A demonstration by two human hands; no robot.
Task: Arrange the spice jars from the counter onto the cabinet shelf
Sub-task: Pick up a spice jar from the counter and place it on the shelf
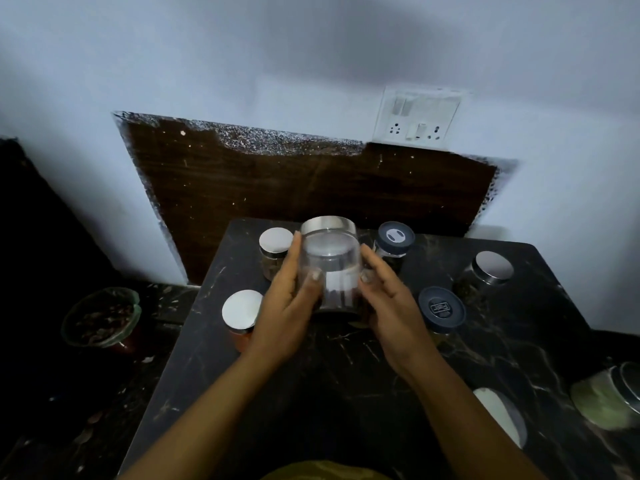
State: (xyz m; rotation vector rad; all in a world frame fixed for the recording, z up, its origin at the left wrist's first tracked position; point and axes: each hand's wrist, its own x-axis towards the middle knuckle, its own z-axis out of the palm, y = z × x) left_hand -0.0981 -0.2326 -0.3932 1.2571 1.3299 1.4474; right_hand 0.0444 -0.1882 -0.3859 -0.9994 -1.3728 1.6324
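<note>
A clear glass jar with a steel lid [330,265] and dark spice at its bottom is held between both hands over the dark marble counter [346,368]. My left hand [287,306] grips its left side, thumb on the front. On the jar's right side lies my right hand [391,306], fingers curved round it. Several other jars stand around: a steel-lidded one [275,249] behind left, a red-filled one [240,315] at left, two with dark blue lids [394,242] [441,311], and a steel-lidded one [490,271] at right.
A jar of green contents [609,400] lies at the right edge, and a white-lidded jar [502,415] sits near it. A bowl of dark bits [102,317] stands on the lower ledge at left. A switch socket panel [419,116] is on the wall above a brown panel [311,188].
</note>
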